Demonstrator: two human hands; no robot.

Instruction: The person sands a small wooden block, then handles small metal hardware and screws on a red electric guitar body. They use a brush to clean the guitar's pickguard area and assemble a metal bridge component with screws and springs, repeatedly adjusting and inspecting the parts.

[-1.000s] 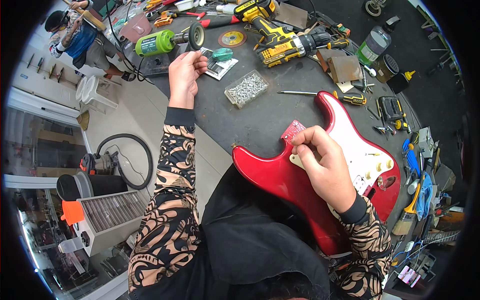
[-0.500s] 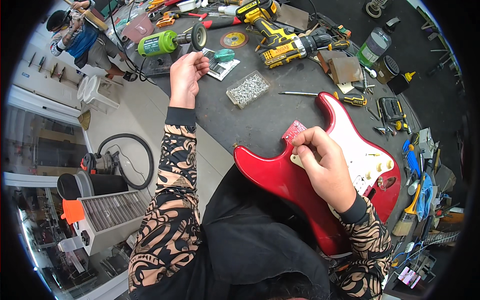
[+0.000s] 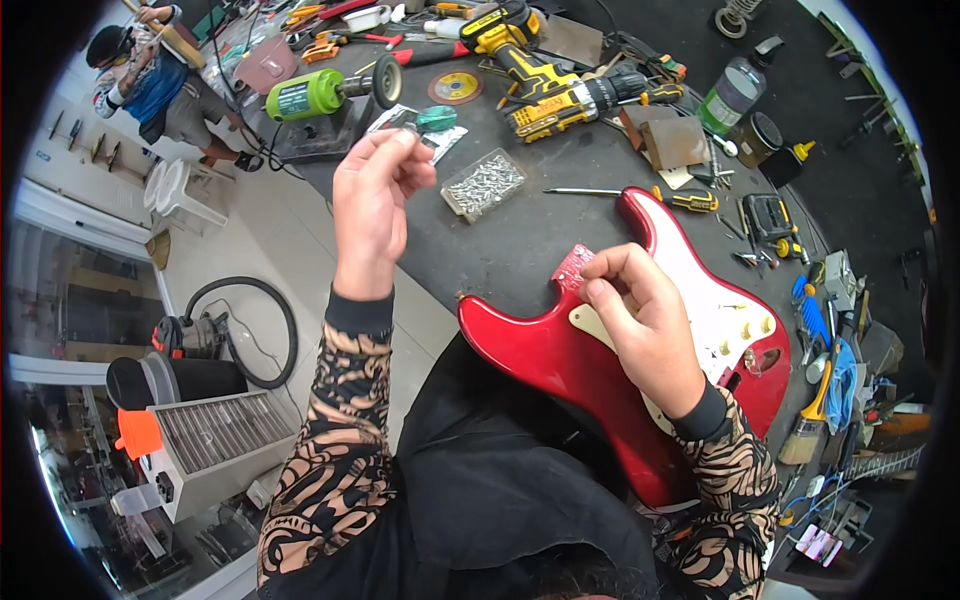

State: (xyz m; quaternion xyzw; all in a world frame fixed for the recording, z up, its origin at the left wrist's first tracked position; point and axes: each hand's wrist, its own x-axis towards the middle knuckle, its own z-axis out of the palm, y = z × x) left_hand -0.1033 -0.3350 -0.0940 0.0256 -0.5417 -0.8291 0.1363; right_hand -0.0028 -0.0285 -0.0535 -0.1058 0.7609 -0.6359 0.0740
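So the red guitar body is at the near edge of the bench, partly over the person's lap, with the right hand above it, thumb and index finger drawn together by the neck pocket. Can't tell if anything's pinched in there. Left hand is up off to the left, fingers curled and thumb up against them, and I can't make out whether it's got something either. Compared with a second ago, the left hand has pulled in nearer the person, while the right has pretty much stayed put. Body's super glossy, with a white pickguard and cream knobs. Just past it there's a screwdriver, a clear box of screws and, farther back, a yellow-and-black drill.
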